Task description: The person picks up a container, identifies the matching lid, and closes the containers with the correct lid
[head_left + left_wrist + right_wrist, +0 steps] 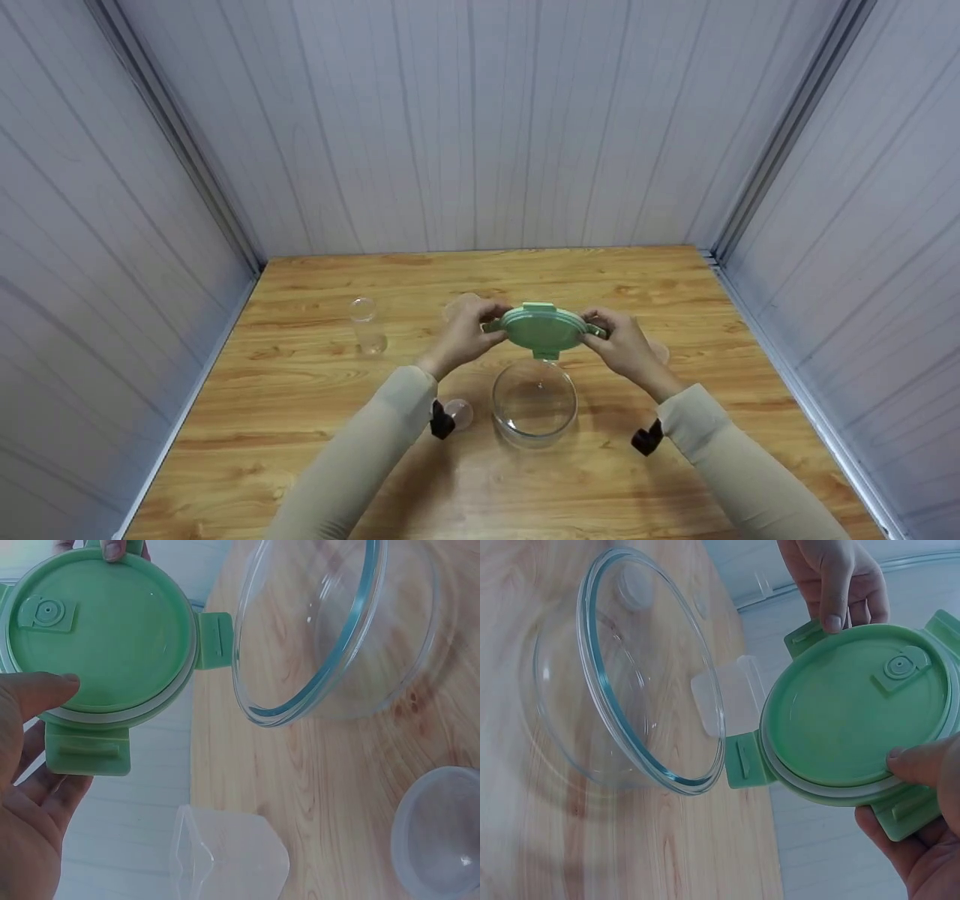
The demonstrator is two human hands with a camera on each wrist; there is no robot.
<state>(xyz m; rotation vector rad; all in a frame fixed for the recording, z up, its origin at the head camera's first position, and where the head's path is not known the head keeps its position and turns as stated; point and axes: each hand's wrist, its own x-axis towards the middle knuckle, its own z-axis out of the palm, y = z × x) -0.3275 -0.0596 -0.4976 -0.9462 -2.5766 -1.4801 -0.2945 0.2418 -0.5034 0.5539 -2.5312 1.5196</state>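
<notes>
A round green lid (pixel 544 331) with snap-lock tabs is held up tilted between both hands, just behind a clear glass bowl (pixel 535 401). My left hand (pixel 471 331) pinches the lid's left edge, thumb on the face turned toward me and fingers behind. On the opposite edge my right hand (pixel 619 343) grips in the same way. A small round valve (pixel 49 611) and a pale seal ring show on the lid's underside in the left wrist view. The uncovered bowl stands upright on the table, its rim (pixel 604 682) close to one lid tab.
A clear tall cup (pixel 368 327) stands at the left on the wooden table (pixel 300 420). One small clear round container (pixel 458 413) sits left of the bowl. Behind the left hand is a translucent container (pixel 229 855); another pale item (pixel 660 352) shows beside the right wrist. Panel walls enclose the table.
</notes>
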